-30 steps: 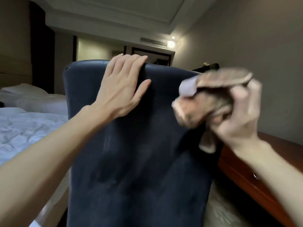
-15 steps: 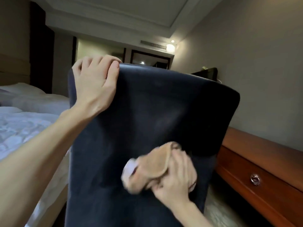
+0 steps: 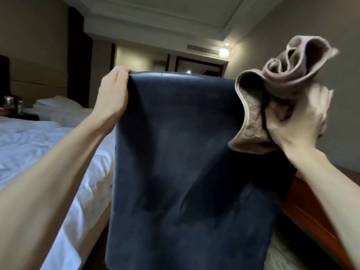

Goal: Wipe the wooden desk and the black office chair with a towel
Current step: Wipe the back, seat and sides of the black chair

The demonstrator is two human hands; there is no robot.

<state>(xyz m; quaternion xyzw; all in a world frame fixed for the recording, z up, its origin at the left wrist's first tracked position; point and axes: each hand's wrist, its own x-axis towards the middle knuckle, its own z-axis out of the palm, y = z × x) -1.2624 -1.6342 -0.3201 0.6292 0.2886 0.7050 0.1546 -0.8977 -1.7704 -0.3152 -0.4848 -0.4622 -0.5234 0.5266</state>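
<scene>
The black office chair [image 3: 185,162] fills the middle of the view, its tall backrest facing me. My left hand [image 3: 113,96] grips the backrest's top left corner, fingers curled over the edge. My right hand [image 3: 298,123] holds a bunched brown towel [image 3: 272,90] at the backrest's upper right edge, blurred by motion. The towel's folds stick up above the hand. The wooden desk [image 3: 303,217] shows as a reddish edge at the lower right, mostly hidden behind my right forearm and the chair.
A bed with white sheets [image 3: 39,149] runs along the left, close to the chair. A grey wall [image 3: 311,26] rises on the right behind the desk. Pale carpet [image 3: 284,258] shows between chair and desk.
My right hand has swept the towel from the lower middle of the backrest up to its upper right edge. My left hand has slid to the top left corner.
</scene>
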